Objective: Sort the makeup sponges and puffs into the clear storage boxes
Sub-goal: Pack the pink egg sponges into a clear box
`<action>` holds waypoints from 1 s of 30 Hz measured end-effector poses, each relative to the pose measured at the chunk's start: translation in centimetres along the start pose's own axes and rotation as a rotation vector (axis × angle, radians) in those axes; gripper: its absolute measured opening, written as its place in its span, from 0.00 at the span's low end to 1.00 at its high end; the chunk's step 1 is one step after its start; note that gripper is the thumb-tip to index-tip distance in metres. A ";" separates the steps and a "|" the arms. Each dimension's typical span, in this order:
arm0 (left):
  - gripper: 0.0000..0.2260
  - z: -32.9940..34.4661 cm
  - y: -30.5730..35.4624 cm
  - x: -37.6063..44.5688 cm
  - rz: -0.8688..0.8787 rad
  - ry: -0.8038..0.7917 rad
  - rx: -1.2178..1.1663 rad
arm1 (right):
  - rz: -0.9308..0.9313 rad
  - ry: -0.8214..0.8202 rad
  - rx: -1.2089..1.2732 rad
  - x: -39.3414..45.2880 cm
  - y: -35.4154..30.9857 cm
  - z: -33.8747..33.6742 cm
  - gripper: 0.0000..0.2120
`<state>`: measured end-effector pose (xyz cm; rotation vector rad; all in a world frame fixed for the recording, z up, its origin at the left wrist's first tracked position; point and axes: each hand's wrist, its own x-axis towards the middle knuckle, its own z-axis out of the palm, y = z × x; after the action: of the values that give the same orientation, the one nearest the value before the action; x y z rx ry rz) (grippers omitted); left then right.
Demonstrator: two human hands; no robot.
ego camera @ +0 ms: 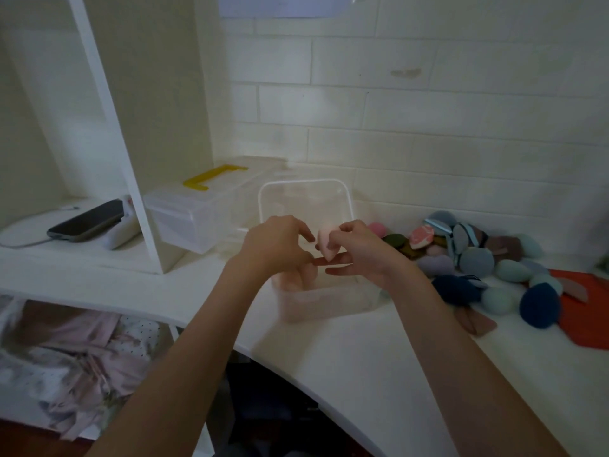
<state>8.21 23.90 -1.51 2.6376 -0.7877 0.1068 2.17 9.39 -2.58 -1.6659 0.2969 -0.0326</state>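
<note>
above box (304, 189), right hand (362, 249) pinching sponge (326, 242)

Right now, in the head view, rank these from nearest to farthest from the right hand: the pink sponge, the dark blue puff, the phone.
1. Pink sponge: pinched in the right hand, over the open clear box.
2. Dark blue puff: on the counter to the right, at the pile's near edge.
3. Phone: far left, on the shelf.

Open worktop (379, 357) lay in front of the clear box (329, 301). Blocked on the right by a pile of sponges and puffs (478, 262) spilling onto an orange mat (590, 311); on the left by a lidded container (204, 212) against a white shelf upright (138, 179); behind by the tiled wall (428, 110).
</note>
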 end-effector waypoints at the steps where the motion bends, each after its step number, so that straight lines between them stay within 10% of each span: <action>1: 0.15 0.3 -0.2 0.1 0.006 -0.003 0.015 | 0.006 -0.009 -0.007 0.0 0.0 0.0 0.18; 30: 0.05 2.6 -0.7 -0.1 0.078 0.194 0.079 | -0.137 -0.190 -0.950 -1.3 -0.9 0.6 0.11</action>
<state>8.39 23.52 -4.23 2.6194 -0.8348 0.4169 1.16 10.33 -1.59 -2.6084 0.0370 0.1919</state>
